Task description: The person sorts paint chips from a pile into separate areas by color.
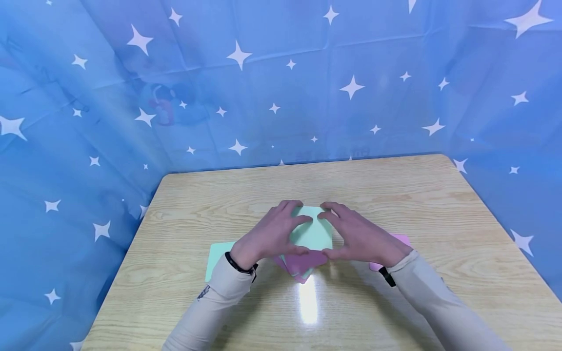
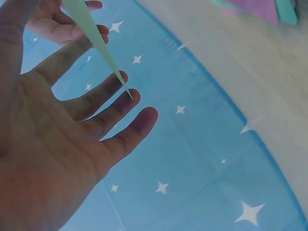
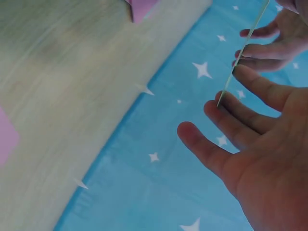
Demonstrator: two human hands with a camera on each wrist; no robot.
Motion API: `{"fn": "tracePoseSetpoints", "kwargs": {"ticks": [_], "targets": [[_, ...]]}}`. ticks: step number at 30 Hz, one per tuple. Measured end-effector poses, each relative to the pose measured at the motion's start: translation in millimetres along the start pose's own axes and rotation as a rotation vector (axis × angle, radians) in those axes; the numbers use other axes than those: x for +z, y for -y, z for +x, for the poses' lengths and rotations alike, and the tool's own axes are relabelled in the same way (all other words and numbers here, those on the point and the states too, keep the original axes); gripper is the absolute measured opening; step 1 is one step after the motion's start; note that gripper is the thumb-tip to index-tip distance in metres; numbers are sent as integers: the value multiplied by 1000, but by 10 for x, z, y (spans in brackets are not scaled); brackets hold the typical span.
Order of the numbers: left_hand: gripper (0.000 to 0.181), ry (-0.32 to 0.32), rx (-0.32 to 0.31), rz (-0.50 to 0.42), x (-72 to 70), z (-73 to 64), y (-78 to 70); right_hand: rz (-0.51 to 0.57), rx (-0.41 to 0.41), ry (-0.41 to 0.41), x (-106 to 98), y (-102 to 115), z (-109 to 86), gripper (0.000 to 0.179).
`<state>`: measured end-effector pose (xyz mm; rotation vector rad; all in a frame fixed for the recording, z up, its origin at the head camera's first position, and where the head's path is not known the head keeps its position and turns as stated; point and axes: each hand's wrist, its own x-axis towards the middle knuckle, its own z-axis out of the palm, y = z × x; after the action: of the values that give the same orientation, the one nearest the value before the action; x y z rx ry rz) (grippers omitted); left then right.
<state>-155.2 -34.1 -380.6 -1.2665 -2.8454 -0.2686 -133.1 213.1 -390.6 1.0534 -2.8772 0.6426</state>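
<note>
Both hands hold a thin, square mint-green paper sheet (image 1: 312,233) up above the table, in front of me. My left hand (image 1: 274,231) grips its left side, thumb toward me and fingers spread along the edge. On the other side my right hand (image 1: 357,236) holds it the same way. In both wrist views the sheet (image 2: 91,31) appears nearly edge-on, running across the fingertips. Beneath it in the head view lies an overlapping pile of purple and mint pieces (image 1: 303,265), partly covered by the sheet and hands.
A wood-grain table (image 1: 210,204) spreads under the hands. Beside my left wrist lies another mint sheet (image 1: 218,256), and a pink sheet (image 1: 401,239) is partly hidden behind my right wrist. A blue star-patterned cloth (image 1: 285,97) hangs behind the table and at its sides.
</note>
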Motion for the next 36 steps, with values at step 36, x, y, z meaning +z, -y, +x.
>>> {"fn": "tracePoseSetpoints", "kwargs": {"ticks": [36], "targets": [[63,-117,-99,7,-551,-602,289,-136,-253,-109,-199,557,629,63]]}}
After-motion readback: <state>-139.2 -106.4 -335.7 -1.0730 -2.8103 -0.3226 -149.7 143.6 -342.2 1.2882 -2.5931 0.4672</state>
